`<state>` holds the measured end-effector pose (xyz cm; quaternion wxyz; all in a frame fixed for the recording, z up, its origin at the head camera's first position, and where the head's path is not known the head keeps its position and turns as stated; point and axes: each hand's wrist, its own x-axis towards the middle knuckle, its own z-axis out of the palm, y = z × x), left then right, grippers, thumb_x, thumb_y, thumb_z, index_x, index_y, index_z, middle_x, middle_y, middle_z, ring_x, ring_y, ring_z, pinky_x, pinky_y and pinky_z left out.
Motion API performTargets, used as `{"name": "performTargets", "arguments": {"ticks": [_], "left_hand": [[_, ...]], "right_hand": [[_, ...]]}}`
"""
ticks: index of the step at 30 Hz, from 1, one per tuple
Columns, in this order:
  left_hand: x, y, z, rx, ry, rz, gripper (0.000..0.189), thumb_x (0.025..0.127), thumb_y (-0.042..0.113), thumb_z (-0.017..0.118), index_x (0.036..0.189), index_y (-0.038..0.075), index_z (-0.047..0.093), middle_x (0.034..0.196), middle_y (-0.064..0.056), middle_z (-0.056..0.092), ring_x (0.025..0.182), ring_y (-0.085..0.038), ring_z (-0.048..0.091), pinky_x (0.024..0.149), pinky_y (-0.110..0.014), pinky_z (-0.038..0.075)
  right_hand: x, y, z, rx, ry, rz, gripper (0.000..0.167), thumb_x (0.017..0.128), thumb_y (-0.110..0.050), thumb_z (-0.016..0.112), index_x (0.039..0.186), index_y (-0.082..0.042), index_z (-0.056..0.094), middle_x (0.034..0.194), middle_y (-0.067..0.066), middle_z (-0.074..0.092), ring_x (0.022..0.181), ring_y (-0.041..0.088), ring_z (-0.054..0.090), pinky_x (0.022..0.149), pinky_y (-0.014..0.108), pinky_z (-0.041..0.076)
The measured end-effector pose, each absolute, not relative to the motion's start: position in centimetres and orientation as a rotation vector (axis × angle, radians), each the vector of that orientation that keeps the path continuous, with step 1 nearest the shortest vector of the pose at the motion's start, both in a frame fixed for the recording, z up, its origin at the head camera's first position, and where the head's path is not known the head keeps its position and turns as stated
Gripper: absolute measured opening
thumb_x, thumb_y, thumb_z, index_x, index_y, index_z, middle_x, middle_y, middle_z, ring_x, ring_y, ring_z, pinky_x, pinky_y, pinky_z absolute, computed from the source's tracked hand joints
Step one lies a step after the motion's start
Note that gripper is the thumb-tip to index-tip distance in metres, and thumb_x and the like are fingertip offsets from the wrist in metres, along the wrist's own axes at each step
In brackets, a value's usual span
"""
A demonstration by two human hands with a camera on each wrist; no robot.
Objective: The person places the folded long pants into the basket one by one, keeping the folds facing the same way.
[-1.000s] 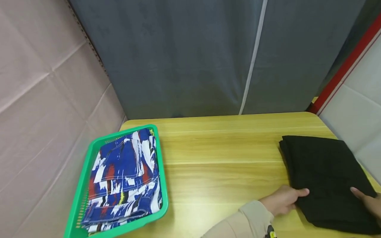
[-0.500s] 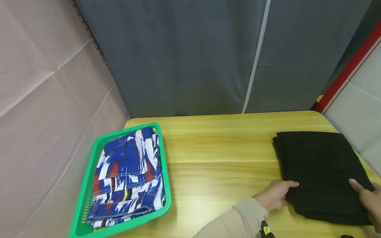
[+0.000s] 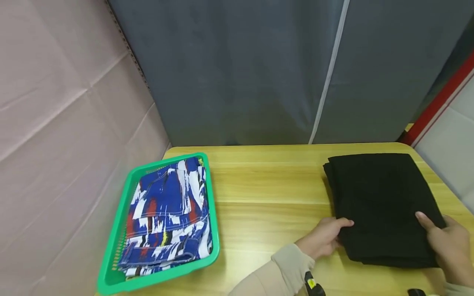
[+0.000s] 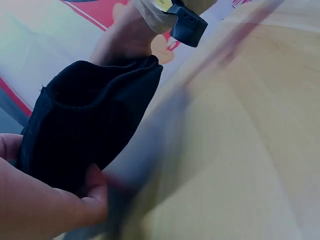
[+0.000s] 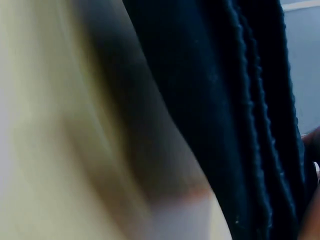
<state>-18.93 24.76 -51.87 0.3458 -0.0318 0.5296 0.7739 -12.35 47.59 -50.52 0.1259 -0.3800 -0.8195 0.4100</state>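
Note:
A folded black garment (image 3: 377,205) is over the right side of the table, held level between both hands. My left hand (image 3: 326,237) grips its left edge, thumb on top and fingers underneath. At the right edge my right hand (image 3: 449,244) holds it the same way, thumb laid over the cloth. Stacked layers of the black garment (image 4: 75,140) face the left wrist view, where the left hand (image 4: 47,205) pinches the near side. Stitched seam edges of the garment (image 5: 250,110) fill much of the right wrist view.
A green plastic basket (image 3: 216,234) stands at the left of the wooden table (image 3: 266,185). Inside it lies a folded blue, white and red patterned denim garment (image 3: 163,197). A grey curtain (image 3: 237,74) hangs behind the table, with a pale fabric wall (image 3: 66,156) on the left.
Both hands have carried the black garment leftward, away from the right wall. The right hand has come more fully into the head view, which has itself shifted slightly.

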Motion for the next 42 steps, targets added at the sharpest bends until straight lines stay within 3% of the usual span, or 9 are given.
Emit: {"name": "performTargets", "arguments": {"ticks": [8,12,15,18,22,29,37,42], "left_hand": [[-18.8,22.2,-49.8,-0.003,1.419,2.012,0.016,0.084,0.01,0.062,0.098,0.005,0.067,0.091,-0.004,0.07,0.081,-0.017,0.067,0.071,-0.027,0.054],[-18.7,21.1,-48.9,0.043,1.427,2.031,0.017,0.085,0.011,0.062,0.1,0.004,0.068,0.091,-0.002,0.069,0.076,-0.011,0.063,0.066,-0.021,0.049],[-18.6,20.4,-48.2,0.065,1.443,2.049,0.018,0.086,0.012,0.062,0.101,0.004,0.067,0.091,-0.001,0.069,0.075,-0.01,0.063,0.065,-0.02,0.048],[-18.6,19.6,-47.4,0.079,1.456,2.071,0.018,0.086,0.012,0.062,0.102,0.004,0.066,0.093,-0.003,0.07,0.076,-0.01,0.064,0.067,-0.019,0.049],[-18.7,18.6,-46.5,0.099,1.452,2.106,0.022,0.087,0.012,0.061,0.107,0.004,0.065,0.098,-0.004,0.07,0.08,-0.009,0.065,0.072,-0.019,0.051],[-18.7,16.1,-45.0,0.16,1.446,2.114,0.027,0.09,0.016,0.059,0.115,0.006,0.063,0.105,-0.004,0.07,0.084,-0.008,0.064,0.076,-0.02,0.051],[-19.1,13.2,-44.0,0.259,1.485,2.122,0.035,0.091,0.017,0.057,0.122,0.001,0.058,0.113,-0.008,0.067,0.09,-0.007,0.062,0.079,-0.02,0.05],[-18.9,11.0,-43.0,0.355,1.526,2.109,0.039,0.094,0.019,0.053,0.13,0.004,0.052,0.123,-0.011,0.062,0.101,-0.011,0.062,0.088,-0.024,0.05]], "right_hand": [[-13.1,45.8,-49.3,-1.075,-2.356,1.262,0.067,0.095,-0.044,0.053,0.126,0.015,0.046,0.06,-0.013,0.049,0.05,0.005,0.047,0.046,0.022,0.043],[-13.3,44.9,-48.9,-1.047,-2.301,1.352,0.061,0.095,-0.044,0.054,0.118,0.012,0.049,0.057,-0.018,0.048,0.048,0.006,0.05,0.045,0.023,0.045],[-13.5,44.2,-48.7,-1.009,-2.223,1.461,0.04,0.093,-0.041,0.058,0.101,-0.003,0.057,0.056,-0.02,0.05,0.048,0.005,0.052,0.045,0.023,0.047],[-13.8,43.5,-48.6,-0.967,-2.154,1.567,0.021,0.092,-0.04,0.062,0.088,-0.021,0.056,0.056,-0.02,0.053,0.048,0.003,0.054,0.045,0.023,0.048],[-14.3,42.4,-48.1,-0.918,-2.095,1.675,0.016,0.091,-0.037,0.065,0.079,-0.031,0.055,0.058,-0.018,0.055,0.049,0.004,0.056,0.045,0.023,0.048],[-14.9,39.8,-47.5,-0.848,-1.955,1.837,0.019,0.089,-0.032,0.068,0.072,-0.032,0.059,0.059,-0.015,0.057,0.05,0.004,0.056,0.045,0.022,0.047],[-15.6,36.7,-46.5,-0.733,-1.854,1.982,0.012,0.088,-0.031,0.07,0.079,-0.029,0.062,0.064,-0.014,0.062,0.053,0.005,0.061,0.047,0.022,0.05],[-15.8,34.8,-45.6,-0.662,-1.796,2.069,0.009,0.088,-0.029,0.07,0.084,-0.027,0.063,0.067,-0.013,0.064,0.056,0.006,0.063,0.048,0.023,0.052]]}}
